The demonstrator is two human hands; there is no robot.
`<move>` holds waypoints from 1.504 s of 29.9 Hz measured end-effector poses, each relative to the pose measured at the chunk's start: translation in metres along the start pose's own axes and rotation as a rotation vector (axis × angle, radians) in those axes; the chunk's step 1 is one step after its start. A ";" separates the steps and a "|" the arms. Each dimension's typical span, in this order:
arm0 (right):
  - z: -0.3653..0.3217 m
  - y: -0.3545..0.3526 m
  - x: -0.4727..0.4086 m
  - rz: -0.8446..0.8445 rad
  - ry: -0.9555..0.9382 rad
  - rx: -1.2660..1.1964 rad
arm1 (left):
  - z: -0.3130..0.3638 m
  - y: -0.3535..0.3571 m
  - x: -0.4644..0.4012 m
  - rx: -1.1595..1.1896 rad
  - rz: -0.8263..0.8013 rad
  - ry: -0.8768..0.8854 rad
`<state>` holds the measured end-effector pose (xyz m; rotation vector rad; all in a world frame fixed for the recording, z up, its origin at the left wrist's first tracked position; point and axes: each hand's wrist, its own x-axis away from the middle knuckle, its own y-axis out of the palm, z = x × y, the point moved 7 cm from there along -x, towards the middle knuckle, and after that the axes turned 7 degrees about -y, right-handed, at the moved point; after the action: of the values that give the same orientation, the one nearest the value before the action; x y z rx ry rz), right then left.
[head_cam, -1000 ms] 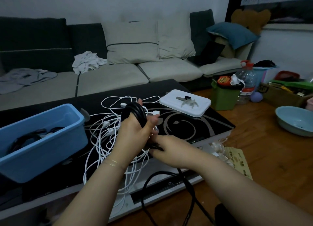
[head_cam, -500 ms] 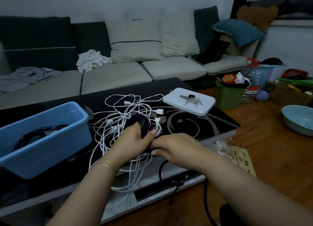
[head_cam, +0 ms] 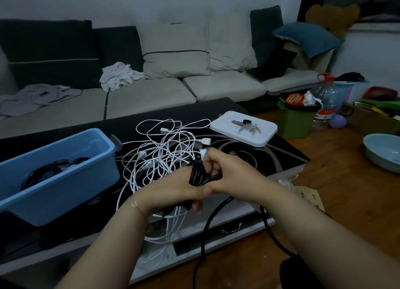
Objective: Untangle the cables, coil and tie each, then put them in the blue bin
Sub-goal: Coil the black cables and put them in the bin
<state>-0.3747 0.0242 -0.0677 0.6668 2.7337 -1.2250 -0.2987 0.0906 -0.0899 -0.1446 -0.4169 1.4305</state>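
My left hand [head_cam: 173,189] grips a coil of black cable [head_cam: 198,174] above the table's near edge. My right hand [head_cam: 231,174] is closed around the same black cable, laid over the coil's top. The cable's loose end [head_cam: 204,230] hangs down past the table edge toward the floor. A tangle of white cables [head_cam: 162,150] lies on the black table just beyond my hands. The blue bin [head_cam: 71,180] stands at the left with dark coiled cables inside.
A white lid [head_cam: 259,135] with small ties on it lies on the black table [head_cam: 270,154] at the right. A sofa runs behind. On the floor to the right stand a green bin [head_cam: 296,122], a water bottle [head_cam: 324,98] and a pale blue basin [head_cam: 383,152].
My hands have dropped lower and closer together. The right hand has come up from below the coil to lie over its top, carrying the black cable around it.
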 end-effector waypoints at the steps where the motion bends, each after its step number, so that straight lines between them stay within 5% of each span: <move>1: 0.000 0.003 -0.001 -0.037 -0.003 -0.113 | -0.003 0.000 0.000 0.009 -0.013 -0.029; 6: 0.005 0.000 -0.001 -0.174 0.031 -0.442 | -0.011 0.001 0.001 -0.027 -0.054 -0.090; 11: 0.020 -0.015 -0.007 0.015 0.066 -0.237 | -0.009 0.006 0.000 0.084 -0.054 -0.098; 19: 0.016 -0.018 -0.014 0.048 0.020 -0.441 | -0.001 0.003 0.003 0.368 -0.086 -0.050; 27: 0.019 -0.022 -0.007 -0.087 0.062 -0.650 | 0.005 0.017 0.008 0.596 -0.361 -0.083; 31: 0.030 -0.035 -0.011 0.029 0.047 -0.560 | 0.021 0.013 0.012 0.880 -0.497 0.043; 37: 0.035 -0.010 -0.016 0.000 -0.027 -0.296 | 0.027 -0.010 0.010 1.107 -0.304 0.211; 45: 0.034 0.030 -0.012 -0.210 0.028 0.358 | 0.014 -0.028 0.003 1.219 0.261 0.206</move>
<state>-0.3555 0.0130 -0.1086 0.4288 2.6846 -1.7918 -0.2781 0.0871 -0.0669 0.6549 0.6953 1.6822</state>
